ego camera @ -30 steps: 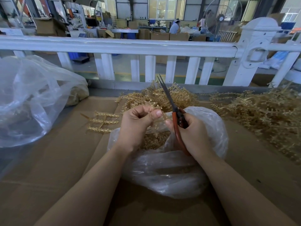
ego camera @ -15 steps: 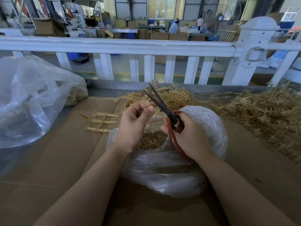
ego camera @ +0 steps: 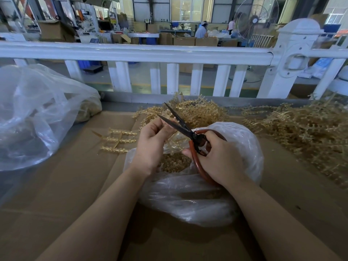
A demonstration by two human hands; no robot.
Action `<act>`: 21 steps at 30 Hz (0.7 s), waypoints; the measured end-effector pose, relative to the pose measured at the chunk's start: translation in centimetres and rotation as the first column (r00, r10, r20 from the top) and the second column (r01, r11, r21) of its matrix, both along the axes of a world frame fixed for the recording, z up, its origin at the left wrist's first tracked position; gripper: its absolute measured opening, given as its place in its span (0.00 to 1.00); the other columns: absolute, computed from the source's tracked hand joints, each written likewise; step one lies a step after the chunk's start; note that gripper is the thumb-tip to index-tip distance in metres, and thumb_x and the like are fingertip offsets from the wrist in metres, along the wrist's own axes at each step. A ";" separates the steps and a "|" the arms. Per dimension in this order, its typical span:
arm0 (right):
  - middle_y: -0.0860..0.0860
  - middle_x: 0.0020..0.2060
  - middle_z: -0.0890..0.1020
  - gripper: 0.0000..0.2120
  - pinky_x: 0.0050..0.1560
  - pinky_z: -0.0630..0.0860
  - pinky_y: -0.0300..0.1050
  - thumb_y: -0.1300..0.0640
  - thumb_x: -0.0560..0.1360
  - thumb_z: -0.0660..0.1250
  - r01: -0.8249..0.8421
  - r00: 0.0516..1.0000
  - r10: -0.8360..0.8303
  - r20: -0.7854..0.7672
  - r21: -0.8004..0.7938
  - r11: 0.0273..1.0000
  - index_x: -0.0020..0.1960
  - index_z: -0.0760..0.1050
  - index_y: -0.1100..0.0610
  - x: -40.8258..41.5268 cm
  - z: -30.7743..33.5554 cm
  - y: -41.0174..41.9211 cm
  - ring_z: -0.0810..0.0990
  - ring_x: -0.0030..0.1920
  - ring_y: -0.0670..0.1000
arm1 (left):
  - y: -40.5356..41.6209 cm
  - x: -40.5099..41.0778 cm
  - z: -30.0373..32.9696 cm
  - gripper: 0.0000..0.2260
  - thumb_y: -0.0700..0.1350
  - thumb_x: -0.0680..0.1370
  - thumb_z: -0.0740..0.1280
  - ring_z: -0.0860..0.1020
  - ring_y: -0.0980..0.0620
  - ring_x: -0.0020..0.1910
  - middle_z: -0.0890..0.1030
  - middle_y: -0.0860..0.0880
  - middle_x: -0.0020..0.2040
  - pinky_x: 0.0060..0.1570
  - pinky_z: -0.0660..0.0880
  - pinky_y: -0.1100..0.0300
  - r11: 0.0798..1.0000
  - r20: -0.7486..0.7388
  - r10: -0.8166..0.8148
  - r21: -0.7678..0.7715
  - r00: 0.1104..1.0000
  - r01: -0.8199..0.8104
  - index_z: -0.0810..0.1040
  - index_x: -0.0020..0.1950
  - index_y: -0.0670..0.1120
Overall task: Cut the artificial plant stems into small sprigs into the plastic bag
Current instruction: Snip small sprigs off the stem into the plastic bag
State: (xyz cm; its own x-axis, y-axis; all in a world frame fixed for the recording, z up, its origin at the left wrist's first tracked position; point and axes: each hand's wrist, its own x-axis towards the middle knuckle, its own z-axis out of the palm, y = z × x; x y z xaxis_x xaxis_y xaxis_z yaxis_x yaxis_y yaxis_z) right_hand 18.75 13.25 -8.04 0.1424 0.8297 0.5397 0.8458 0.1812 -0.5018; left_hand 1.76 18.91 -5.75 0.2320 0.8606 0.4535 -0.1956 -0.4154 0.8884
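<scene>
Stem is pinched in L hand w/ closed grip, over plastic bag; scissors, blades apart, are clasped in R hand.

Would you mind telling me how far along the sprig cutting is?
Done: cut sprigs already lie in the open bag. In hand: the left hand holds a stem over the bag, and the right hand has the scissors open at it. Left: a big pile on the right, another behind the bag, and one loose stem on the cardboard. Well short of finished.
</scene>
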 end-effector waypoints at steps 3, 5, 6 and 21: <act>0.42 0.40 0.82 0.30 0.40 0.74 0.31 0.24 0.67 0.62 0.009 1.000 -0.009 0.013 0.009 1.000 0.51 0.76 0.48 -0.1 0.0 0.0 0.79 0.41 0.42 | -0.1 0.0 0.1 0.09 0.31 0.81 0.59 0.74 0.66 0.29 0.78 0.61 0.29 0.33 0.67 0.76 1.000 0.002 -0.011 -0.003 1.000 0.011 0.77 0.46 0.38; 0.42 0.39 0.82 0.30 0.40 0.74 0.31 0.23 0.67 0.62 0.011 1.000 -0.012 0.013 0.014 1.000 0.51 0.77 0.48 -0.1 -0.1 0.0 0.79 0.40 0.42 | 0.0 0.0 0.1 0.10 0.32 0.81 0.59 0.70 0.64 0.28 0.76 0.60 0.29 0.31 0.66 0.74 1.000 0.016 -0.019 -0.021 1.000 0.020 0.77 0.45 0.41; 0.43 0.39 0.82 0.30 0.39 0.74 0.32 0.23 0.67 0.62 0.014 1.000 -0.014 0.016 0.018 1.000 0.50 0.77 0.48 -0.1 -0.1 0.1 0.79 0.40 0.42 | -0.1 0.0 0.2 0.10 0.33 0.81 0.60 0.69 0.64 0.27 0.75 0.59 0.29 0.30 0.65 0.73 0.999 0.021 -0.024 -0.029 0.999 0.025 0.77 0.44 0.42; 0.37 0.38 0.77 0.31 0.37 0.67 0.26 0.23 0.67 0.61 0.053 0.997 -0.058 0.048 0.097 0.994 0.50 0.78 0.48 -0.2 0.0 -0.1 0.76 0.38 0.39 | -0.3 0.1 0.2 0.10 0.34 0.81 0.61 0.77 0.62 0.36 0.81 0.57 0.36 0.42 0.72 0.70 0.997 0.000 -0.072 -0.020 0.997 0.072 0.79 0.45 0.42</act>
